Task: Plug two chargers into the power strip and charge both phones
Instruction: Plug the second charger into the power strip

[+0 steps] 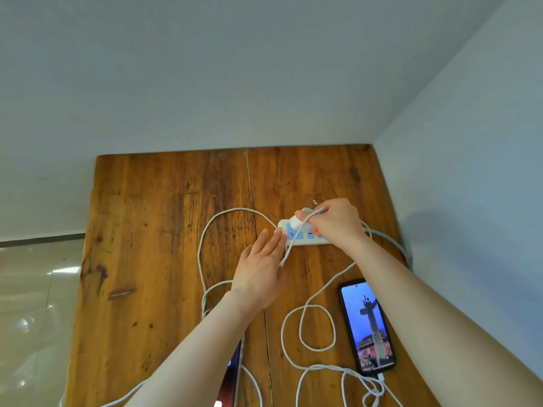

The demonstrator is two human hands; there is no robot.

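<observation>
Forearms fill the bottom of the shot, and the left one covers most of a dark second phone [232, 380], well to the near side of the strip, so no idea if that one has a lead in it yet.

Progress-wise I'd call it about halfway. The black-cased lit phone [368, 324], near-right of the white plastic power strip with blue socket faces [305, 237], already has a white braided cable [317, 327] in its near end. Can't see whether a charger is already seated, since the right hand covers the middle of the strip.

The right hand [338, 224] sits right on top of the strip, fingers curled round a small white charger block [296, 222] plus a bit of its lead, holding it at the leftmost socket. Can't tell if the prongs are in. What looks like the lead's free end dangles just off the strip's left end.

The left hand [260, 277] is flat on the brown wooden plank table [164, 230], fingers straight, holding nothing, fingertips touching the strip's left end. My guess is it's bracing the strip.
</observation>
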